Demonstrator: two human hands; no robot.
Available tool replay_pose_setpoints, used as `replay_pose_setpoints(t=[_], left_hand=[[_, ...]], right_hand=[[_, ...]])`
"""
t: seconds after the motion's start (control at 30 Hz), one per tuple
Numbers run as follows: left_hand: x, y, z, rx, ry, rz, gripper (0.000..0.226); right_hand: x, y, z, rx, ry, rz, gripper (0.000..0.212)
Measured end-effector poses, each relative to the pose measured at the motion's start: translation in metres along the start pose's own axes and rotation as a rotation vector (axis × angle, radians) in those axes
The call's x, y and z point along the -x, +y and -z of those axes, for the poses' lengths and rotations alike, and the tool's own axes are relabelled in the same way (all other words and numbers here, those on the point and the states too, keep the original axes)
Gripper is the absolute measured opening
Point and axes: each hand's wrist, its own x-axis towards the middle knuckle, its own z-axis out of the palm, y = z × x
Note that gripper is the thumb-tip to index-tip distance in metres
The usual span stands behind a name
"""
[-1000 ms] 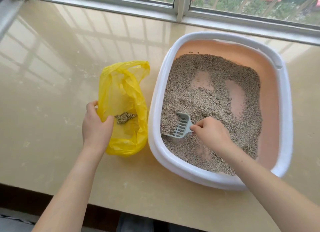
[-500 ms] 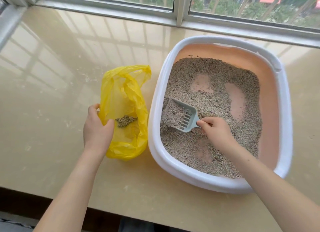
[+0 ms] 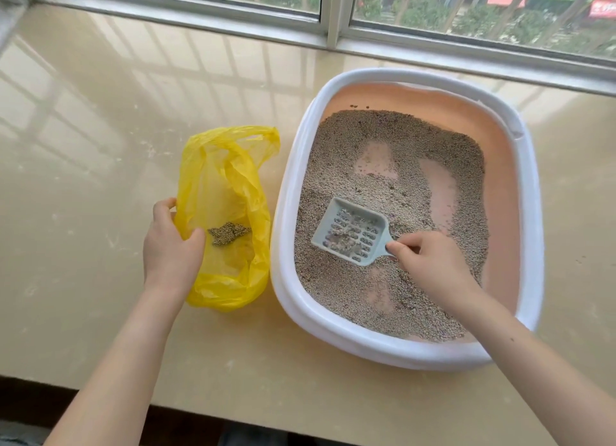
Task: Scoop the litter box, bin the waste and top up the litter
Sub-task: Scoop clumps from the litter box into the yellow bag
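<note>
We have the scoop (image 3: pixel 350 235) in the right hand (image 3: pixel 430 262), fingers pinched round its handle, pan lifted over the litter at 7 o'clock of the litter box (image 3: pixel 290 179); the scoop looks like light stiff plastic, slotted, best held at the handle end and kept level or the few clumps slide off; left hand (image 3: pixel 170 245) grips the rim of the yellow bag (image 3: pixel 230 165), at 9 o'clock of the box, some waste (image 3: pixel 228 234) inside; the bag looks thin, limp, collapses unless held open; litter is loose, grainy, spills easily; shop signs outside the window are too blurred to read.
</note>
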Motion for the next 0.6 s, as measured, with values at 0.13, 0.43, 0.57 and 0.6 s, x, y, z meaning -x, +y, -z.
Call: replay_pose_setpoints(t=[0.13,0.43,0.57,0.6], left_hand=[[0.001,0.002,-0.002,-0.005,-0.003,-0.008,0.051],[0.003,0.003,-0.003,0.033,-0.003,-0.026,0.049],[0.002,0.001,-0.003,0.062,0.011,-0.056,0.045],[0.001,0.000,-0.003,0.067,0.014,-0.067,0.044]], right_hand=[[0.001,0.000,0.003,-0.029,0.055,-0.002,0.034],[0.004,0.000,0.001,-0.082,0.087,-0.026,0.037],[0.007,-0.008,0.005,-0.152,0.114,-0.012,0.037],[0.009,-0.013,0.007,-0.159,0.125,-0.002,0.037]])
